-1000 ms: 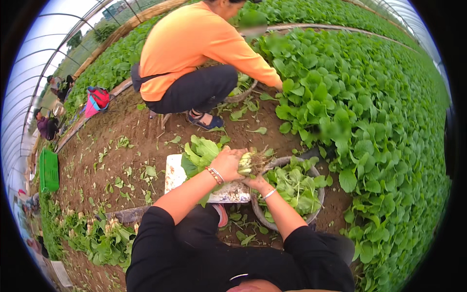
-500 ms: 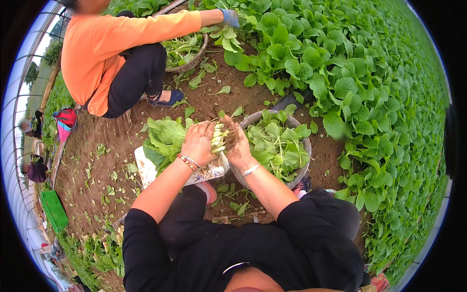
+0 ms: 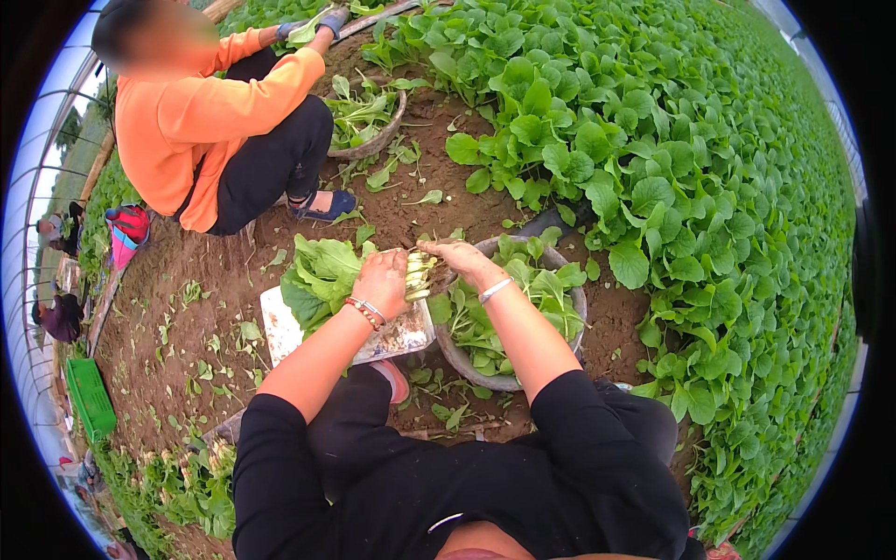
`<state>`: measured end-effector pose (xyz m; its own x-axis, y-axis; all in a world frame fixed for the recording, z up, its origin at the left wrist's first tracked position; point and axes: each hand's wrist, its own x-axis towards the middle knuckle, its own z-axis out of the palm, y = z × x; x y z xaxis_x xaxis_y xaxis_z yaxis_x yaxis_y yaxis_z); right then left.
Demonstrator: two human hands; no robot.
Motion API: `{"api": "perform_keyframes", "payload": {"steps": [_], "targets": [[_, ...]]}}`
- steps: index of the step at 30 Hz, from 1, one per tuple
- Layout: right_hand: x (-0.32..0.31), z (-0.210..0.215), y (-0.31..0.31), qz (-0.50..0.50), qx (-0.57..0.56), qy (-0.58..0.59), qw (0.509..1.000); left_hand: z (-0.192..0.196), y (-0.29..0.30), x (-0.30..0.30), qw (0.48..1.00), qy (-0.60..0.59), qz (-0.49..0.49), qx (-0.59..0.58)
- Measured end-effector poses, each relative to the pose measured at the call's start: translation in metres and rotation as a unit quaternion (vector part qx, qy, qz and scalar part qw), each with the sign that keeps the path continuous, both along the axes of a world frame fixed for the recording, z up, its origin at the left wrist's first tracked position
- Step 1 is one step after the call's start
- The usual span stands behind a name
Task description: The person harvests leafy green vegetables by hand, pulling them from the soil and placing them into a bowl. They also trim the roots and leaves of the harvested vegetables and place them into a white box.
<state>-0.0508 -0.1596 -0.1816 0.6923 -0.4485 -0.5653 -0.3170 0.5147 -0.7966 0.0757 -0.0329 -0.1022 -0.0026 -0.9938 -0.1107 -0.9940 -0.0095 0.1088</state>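
Observation:
My left hand (image 3: pixel 381 283) is wrapped round a bunch of leafy greens (image 3: pixel 320 273), whose leaves spread out to the left. The pale cut-looking stem ends point right, toward my right hand (image 3: pixel 469 265). That hand's fingers lie extended over the root end, touching it, and its thumb is mostly hidden. Below the bunch is a white, dirt-smeared tray (image 3: pixel 403 340). Beneath my right forearm stands a round tub (image 3: pixel 582 317) filled with loose greens (image 3: pixel 509 299).
Dense green plants (image 3: pixel 672 205) cover the right side. At the upper left a person in orange (image 3: pixel 201 117) crouches beside another basket (image 3: pixel 378 140). A green crate (image 3: pixel 91 397) sits far left. Scattered leaves lie on brown soil (image 3: pixel 201 299), and harvested bunches (image 3: pixel 187 490) at lower left.
My right hand has tipped over from cupping the roots to lying flatter across the bunch's end. The person in orange has drawn both gloved hands back from the plants, holding greens.

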Motion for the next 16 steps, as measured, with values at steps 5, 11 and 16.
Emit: {"api": "perform_keyframes", "payload": {"steps": [5,11,16], "targets": [[0.002,0.021,0.010,-0.306,0.068,-0.189,0.931,-0.005,0.004,0.012,1.000,-0.001,0.016,0.017],[-0.049,-0.011,0.065,-0.139,-0.145,0.076,0.977,0.011,-0.003,0.005,0.996,0.021,0.035,0.077],[-0.041,-0.009,0.094,-0.102,-0.098,-0.033,0.989,0.005,-0.009,0.010,0.998,0.014,0.007,0.053]]}}
